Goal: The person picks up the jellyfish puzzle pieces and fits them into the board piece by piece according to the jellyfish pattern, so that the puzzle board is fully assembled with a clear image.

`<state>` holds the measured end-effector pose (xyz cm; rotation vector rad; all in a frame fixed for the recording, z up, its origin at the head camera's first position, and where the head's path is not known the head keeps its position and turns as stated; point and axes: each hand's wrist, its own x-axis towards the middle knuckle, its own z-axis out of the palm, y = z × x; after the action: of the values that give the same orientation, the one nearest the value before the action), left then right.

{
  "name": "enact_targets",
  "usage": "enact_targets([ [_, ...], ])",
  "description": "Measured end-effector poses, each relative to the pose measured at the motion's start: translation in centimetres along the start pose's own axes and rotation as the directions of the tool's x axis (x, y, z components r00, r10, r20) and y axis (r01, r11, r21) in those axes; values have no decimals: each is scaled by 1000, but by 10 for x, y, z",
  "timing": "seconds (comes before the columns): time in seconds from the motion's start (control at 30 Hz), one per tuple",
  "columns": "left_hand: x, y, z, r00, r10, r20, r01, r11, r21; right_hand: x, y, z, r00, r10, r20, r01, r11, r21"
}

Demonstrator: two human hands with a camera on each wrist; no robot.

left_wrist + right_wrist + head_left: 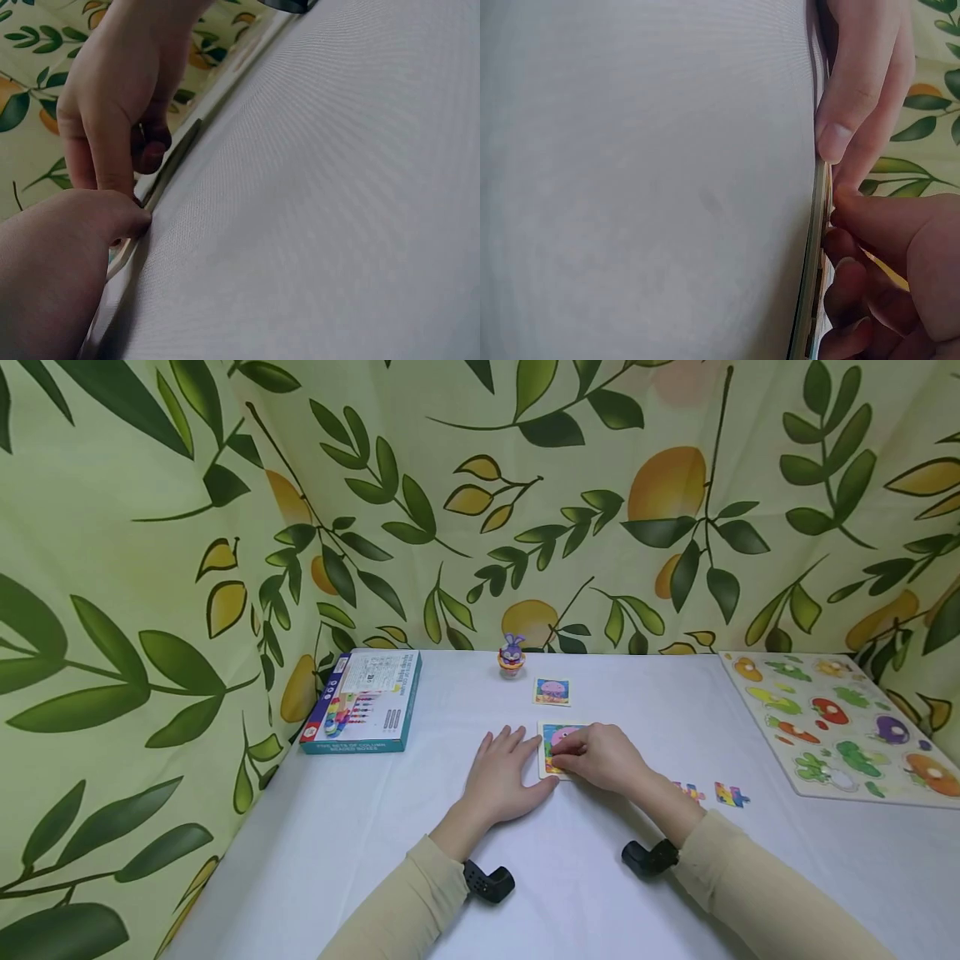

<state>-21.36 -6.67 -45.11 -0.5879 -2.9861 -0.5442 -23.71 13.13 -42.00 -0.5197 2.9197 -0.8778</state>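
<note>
A small jigsaw puzzle [547,765] in a pale frame, with a pink figure in its picture, lies flat on the white table. My left hand [504,777] rests at its left side with fingers spread; the thumb touches the near edge of the frame, as the left wrist view shows too. Over the picture, my right hand [603,758] has its thumb and forefinger together, pinching a puzzle piece that they mostly hide. Right of the puzzle lie loose puzzle pieces [731,794], partly behind the right forearm. A small picture card [552,692] with a similar pink figure lies beyond the puzzle.
A flat box [363,702] stands at the left of the table. A purple rabbit-eared figurine [512,656] is at the back. On the right lies a large board [787,760] with fruit and vegetable pictures. A leaf-patterned curtain [420,610] encloses the back and left.
</note>
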Motion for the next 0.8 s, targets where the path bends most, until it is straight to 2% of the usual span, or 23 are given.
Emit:
enact_targets([
  [0.23,1,1,1,1000,-2,2,2,1000,3,-7,7,-7,1000,7,-19,-6,999,54],
  [0.57,1,0,1,1000,-3,2,3,1000,1,-21,26,-21,998,18,-54,-14,998,64],
  [0.8,0,0,1,1000,-8,6,8,1000,-2,-32,40,-34,994,103,-36,-101,994,50],
])
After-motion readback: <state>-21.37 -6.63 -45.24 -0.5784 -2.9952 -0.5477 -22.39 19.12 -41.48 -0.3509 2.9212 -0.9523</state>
